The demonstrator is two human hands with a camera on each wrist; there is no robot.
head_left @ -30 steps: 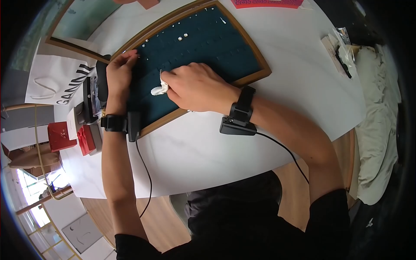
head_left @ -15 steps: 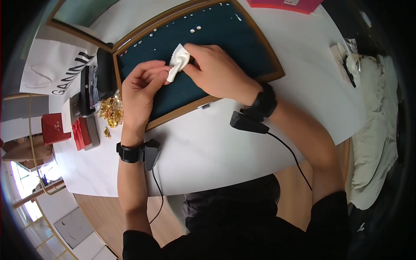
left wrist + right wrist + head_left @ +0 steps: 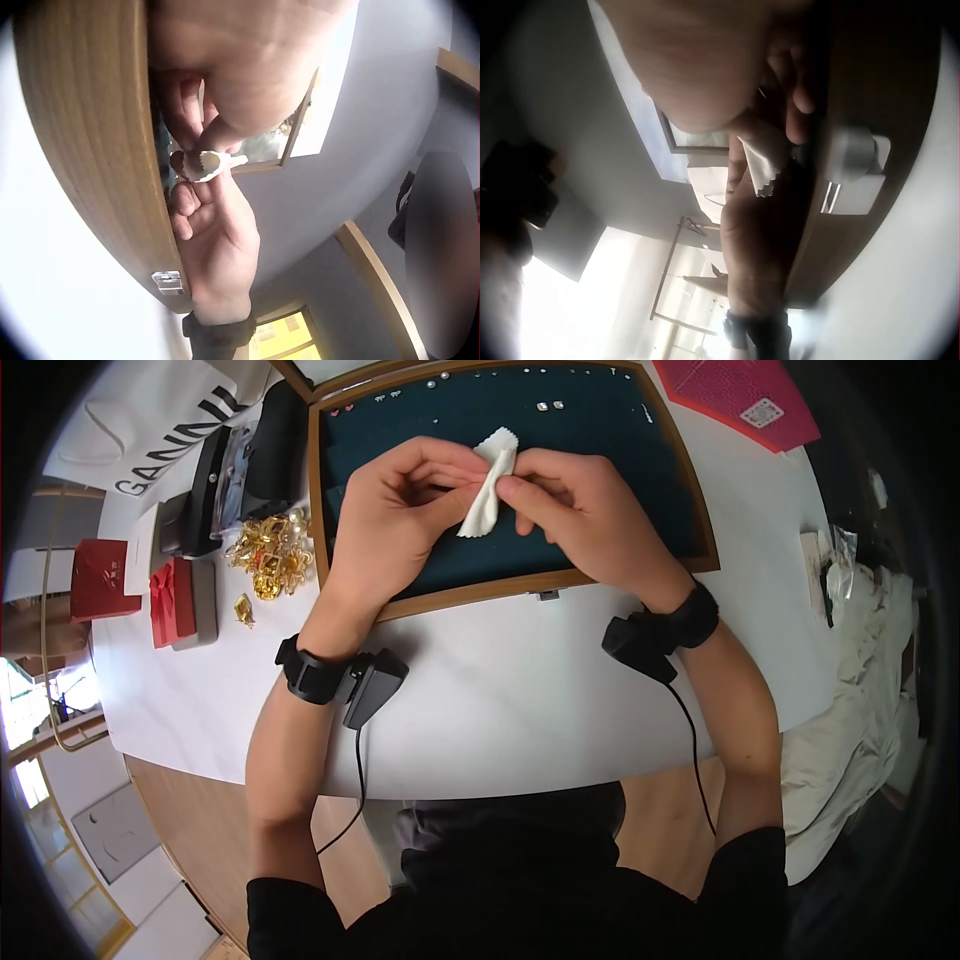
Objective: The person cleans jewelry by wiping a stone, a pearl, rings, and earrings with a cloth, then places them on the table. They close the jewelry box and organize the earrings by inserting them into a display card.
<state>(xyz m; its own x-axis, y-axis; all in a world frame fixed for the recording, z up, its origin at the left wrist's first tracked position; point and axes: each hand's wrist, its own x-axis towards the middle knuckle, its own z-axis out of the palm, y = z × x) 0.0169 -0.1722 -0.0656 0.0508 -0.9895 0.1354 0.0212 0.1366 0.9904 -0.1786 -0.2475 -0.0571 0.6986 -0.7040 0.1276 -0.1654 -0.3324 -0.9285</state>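
Both hands pinch a small white cloth [image 3: 488, 490] with zigzag edges, folded and twisted upright above a jewellery display case. My left hand [image 3: 392, 525] grips its left side between thumb and curled fingers. From the right, my right hand [image 3: 592, 510] pinches it with thumb and forefinger. The left wrist view shows the cloth [image 3: 208, 166] rolled open at one end; whatever it may wrap is hidden. Beneath the hands lies the case's wooden frame [image 3: 480, 593], lined in dark teal. Paired stud earrings [image 3: 550, 406] and small heart studs [image 3: 342, 409] sit along the lining's far part.
Left of the case lie a pile of gold jewellery [image 3: 272, 555] and a separate gold piece [image 3: 243, 610]. Beyond are red boxes [image 3: 105, 580], dark cases [image 3: 205, 490] and a white paper bag [image 3: 130, 435]. A pink bag [image 3: 740, 405] stands at the far right. A metal latch [image 3: 545, 596] marks the case's front edge.
The left hand has left the case's left side and come to the cloth, which the right hand alone held at first. Both hands have risen off the lining, and the view has shifted.
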